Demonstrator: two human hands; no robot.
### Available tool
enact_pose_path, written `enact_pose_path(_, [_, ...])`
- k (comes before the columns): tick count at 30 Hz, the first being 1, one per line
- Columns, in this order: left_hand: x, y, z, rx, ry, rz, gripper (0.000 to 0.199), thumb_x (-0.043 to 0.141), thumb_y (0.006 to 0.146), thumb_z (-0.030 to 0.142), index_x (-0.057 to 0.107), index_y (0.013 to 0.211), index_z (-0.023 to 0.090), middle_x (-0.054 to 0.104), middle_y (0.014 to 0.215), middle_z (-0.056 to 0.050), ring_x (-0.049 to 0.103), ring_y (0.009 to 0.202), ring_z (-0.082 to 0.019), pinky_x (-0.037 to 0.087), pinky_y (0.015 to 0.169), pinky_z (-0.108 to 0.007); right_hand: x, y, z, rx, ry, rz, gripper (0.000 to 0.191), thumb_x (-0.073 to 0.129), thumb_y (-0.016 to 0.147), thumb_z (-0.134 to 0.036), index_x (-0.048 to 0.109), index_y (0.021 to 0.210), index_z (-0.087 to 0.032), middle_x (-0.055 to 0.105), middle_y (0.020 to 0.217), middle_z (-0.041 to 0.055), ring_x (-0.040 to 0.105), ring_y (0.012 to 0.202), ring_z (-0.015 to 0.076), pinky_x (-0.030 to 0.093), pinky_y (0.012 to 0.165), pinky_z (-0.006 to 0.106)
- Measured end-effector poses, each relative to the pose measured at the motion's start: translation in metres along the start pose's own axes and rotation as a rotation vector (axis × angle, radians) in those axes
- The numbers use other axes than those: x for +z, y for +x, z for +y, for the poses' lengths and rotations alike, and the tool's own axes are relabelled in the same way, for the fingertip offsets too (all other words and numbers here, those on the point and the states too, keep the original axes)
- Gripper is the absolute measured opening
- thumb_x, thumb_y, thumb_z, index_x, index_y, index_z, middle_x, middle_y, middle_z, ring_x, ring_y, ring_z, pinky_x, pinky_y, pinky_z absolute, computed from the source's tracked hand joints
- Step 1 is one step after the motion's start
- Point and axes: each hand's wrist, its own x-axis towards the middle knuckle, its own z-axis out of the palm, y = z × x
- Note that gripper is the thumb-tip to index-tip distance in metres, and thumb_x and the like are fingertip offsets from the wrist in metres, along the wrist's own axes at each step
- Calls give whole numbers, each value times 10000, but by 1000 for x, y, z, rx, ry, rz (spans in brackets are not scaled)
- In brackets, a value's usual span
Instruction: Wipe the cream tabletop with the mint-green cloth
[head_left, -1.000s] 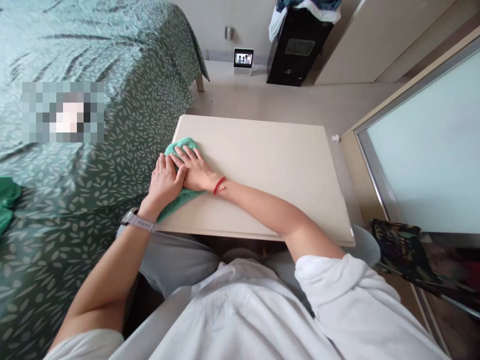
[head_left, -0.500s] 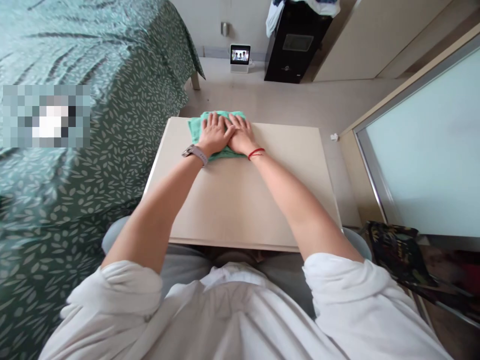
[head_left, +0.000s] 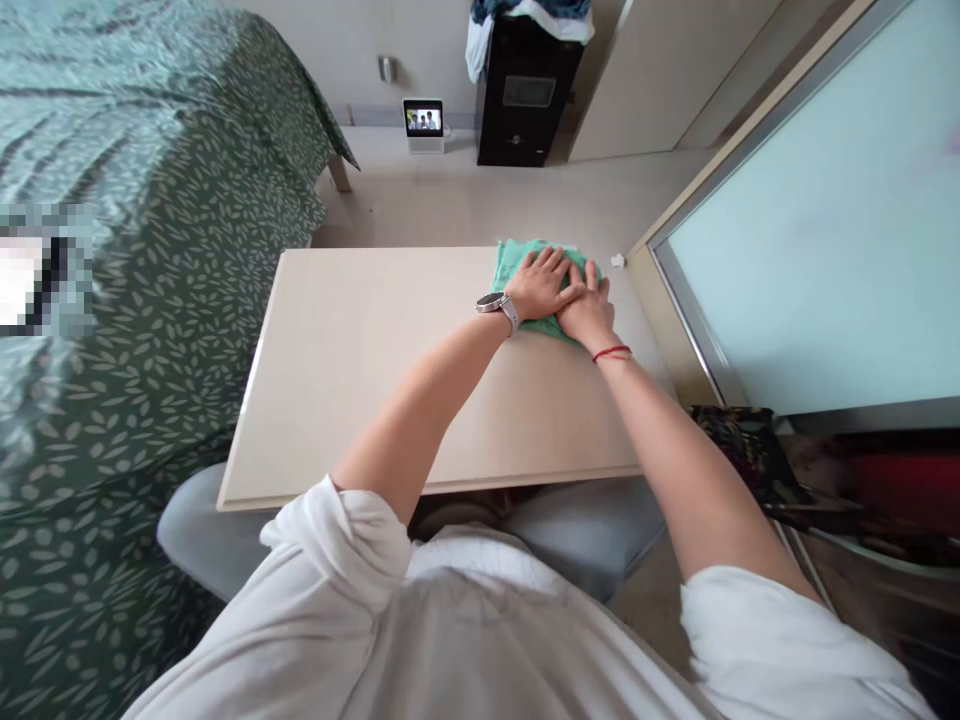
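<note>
A green cloth [head_left: 516,258] lies spread at the far right corner of the pale wooden table [head_left: 360,350]. My left hand [head_left: 541,285], with a watch on its wrist, rests flat on the cloth, fingers stretched forward. Beside it my right hand [head_left: 589,308], with a red string at the wrist, also presses flat on the cloth with its fingers apart. The left thumb overlaps the right hand. Parts of the cloth under both palms are hidden.
At the left stands a bed with a green leaf-patterned cover [head_left: 202,190]. Beyond the table are a small screen [head_left: 424,122] and a black cabinet [head_left: 525,100]. A frosted glass panel [head_left: 817,220] stands close on the right.
Both hands and the green cloth have moved along the far edge from the left part of the table to the far right corner. The view has shifted too.
</note>
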Motion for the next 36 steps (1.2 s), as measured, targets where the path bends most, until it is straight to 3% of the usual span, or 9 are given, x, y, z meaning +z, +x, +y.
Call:
enact_pose_path(5, [3, -20, 6, 216, 9, -97, 794, 322, 1183, 528, 419, 1773, 5, 307, 1884, -230, 241, 1791, -355, 163, 1462, -544, 12, -48, -7, 182, -21, 86, 680, 381, 1139, -283, 405, 1810, -170, 311, 1890, 271, 329, 1720, 522, 438, 1242, 818])
enact_pose_path(10, [-3, -57, -26, 199, -4, -91, 758, 329, 1184, 502, 433, 1776, 40, 294, 1885, -229, 228, 1794, -371, 181, 1455, -589, 33, -63, -46, 101, -85, 120, 686, 359, 1126, -262, 434, 1787, -95, 336, 1868, 314, 281, 1745, 529, 294, 1300, 874])
enact_pose_path(14, [-31, -107, -78, 50, 5, -93, 768, 334, 1170, 463, 393, 1788, 12, 251, 1899, -242, 174, 1807, -369, 137, 1463, -559, 54, -56, -105, -102, -43, 112, 727, 416, 1106, -314, 421, 1794, -82, 342, 1860, 333, 270, 1747, 544, 248, 1298, 905])
enact_pose_path(19, [-66, -190, -139, -250, 20, -5, 776, 316, 1136, 439, 387, 1797, 37, 244, 1914, -205, 175, 1809, -340, 121, 1467, -527, 77, -52, -200, -423, 83, 37, 749, 458, 1091, -329, 433, 1785, -47, 341, 1867, 318, 245, 1765, 525, 147, 1353, 881])
enact_pose_path(22, [-75, -240, -159, -459, 32, 73, 785, 275, 1127, 432, 376, 1800, 42, 219, 1922, -203, 156, 1815, -333, 116, 1469, -539, 84, -60, -251, -571, 84, -61, 737, 444, 1118, -320, 403, 1806, -61, 281, 1903, 279, 210, 1784, 495, 102, 1406, 808])
enact_pose_path(25, [-74, -284, -166, -610, 23, 174, 775, 285, 1127, 487, 384, 1796, 108, 218, 1925, -192, 165, 1813, -343, 126, 1467, -588, 87, -74, -284, -732, 110, -130, 715, 470, 1140, -325, 403, 1818, -107, 259, 1924, 231, 182, 1794, 476, 85, 1428, 760])
enact_pose_path(28, [-65, -313, -160, -703, 7, 271, 759, 341, 1120, 554, 377, 1789, 197, 250, 1924, -158, 180, 1805, -384, 126, 1454, -664, 82, -89, -292, -890, 105, -197, 711, 487, 1141, -314, 402, 1824, -134, 252, 1936, 191, 152, 1802, 461, 87, 1444, 716])
enact_pose_path(31, [-55, -323, -145, -746, 15, 303, 768, 348, 1122, 563, 343, 1795, 192, 245, 1922, -177, 153, 1805, -423, 113, 1440, -715, 74, -99, -283, -991, 37, -261, 728, 461, 1130, -262, 364, 1833, -100, 188, 1947, 204, 103, 1812, 452, 70, 1461, 664])
enact_pose_path(36, [-45, -290, -106, -794, 52, 249, 806, 351, 1140, 552, 333, 1788, 73, 216, 1904, -275, 141, 1799, -460, 105, 1445, -707, 61, -90, -240, -1008, 46, -281, 736, 457, 1117, -235, 359, 1838, -122, 187, 1952, 173, 98, 1819, 418, 60, 1466, 654])
